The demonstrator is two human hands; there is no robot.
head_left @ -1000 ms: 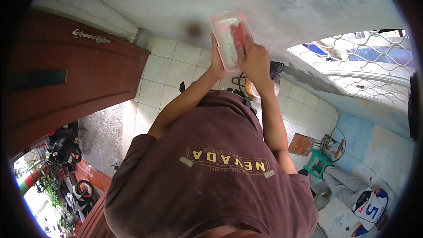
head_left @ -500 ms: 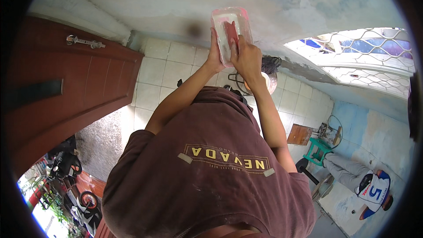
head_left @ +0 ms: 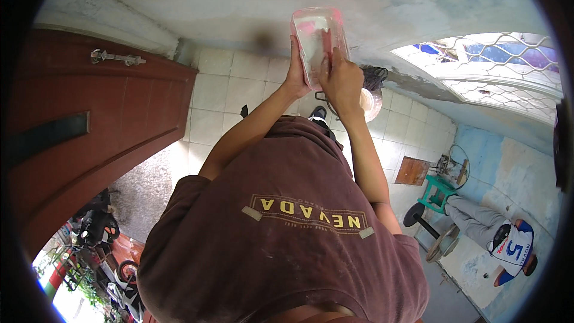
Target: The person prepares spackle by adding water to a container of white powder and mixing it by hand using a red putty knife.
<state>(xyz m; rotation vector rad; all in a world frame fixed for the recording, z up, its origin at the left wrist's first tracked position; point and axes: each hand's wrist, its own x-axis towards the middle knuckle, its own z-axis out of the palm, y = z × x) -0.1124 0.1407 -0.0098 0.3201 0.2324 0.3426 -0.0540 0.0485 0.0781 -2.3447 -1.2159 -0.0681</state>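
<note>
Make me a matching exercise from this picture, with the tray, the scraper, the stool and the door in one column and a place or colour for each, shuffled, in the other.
Column one:
1. Tray
2. Scraper
3. Stool
4. Door

Column two:
A. Green
B. Held in the right hand
C. Reddish brown
D. Held at its left side by the left hand

Right pairs: 1-D, 2-B, 3-A, 4-C.

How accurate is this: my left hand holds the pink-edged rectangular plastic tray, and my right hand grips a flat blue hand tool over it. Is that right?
Not quite: the flat hand tool is red, not blue, as the head view shows. Your left hand holds the pink-edged rectangular plastic tray, and your right hand grips the tool over it.
</note>
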